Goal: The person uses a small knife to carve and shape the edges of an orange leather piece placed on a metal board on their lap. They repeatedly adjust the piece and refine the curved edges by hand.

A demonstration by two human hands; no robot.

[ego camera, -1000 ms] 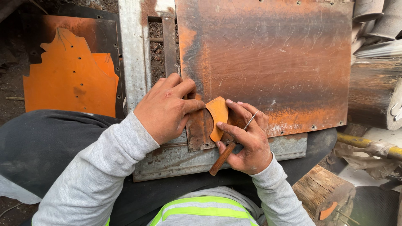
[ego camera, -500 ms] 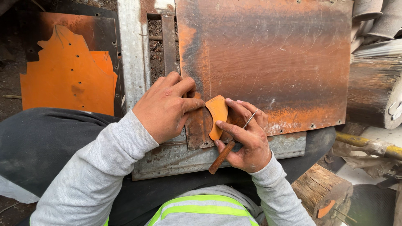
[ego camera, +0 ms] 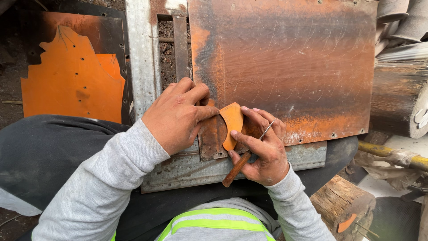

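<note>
While nothing has visibly shifted since the earlier frame, the orange cut sheet (ego camera: 73,78) lies at ten o'clock, the left hand (ego camera: 176,114) presses curled fingers beside the small orange leather piece (ego camera: 232,125) at centre, and the right hand (ego camera: 261,149) pinches that piece while gripping a wooden-handled awl (ego camera: 243,160) on the rusty plate (ego camera: 290,67).

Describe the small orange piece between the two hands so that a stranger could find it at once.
Find the large rusty metal sheet in the upper middle. At its lower left corner the left hand and right hand meet over a darker brown piece. Between them is the small orange piece, bright and crescent-like, far smaller than the big orange sheet at left.
</note>
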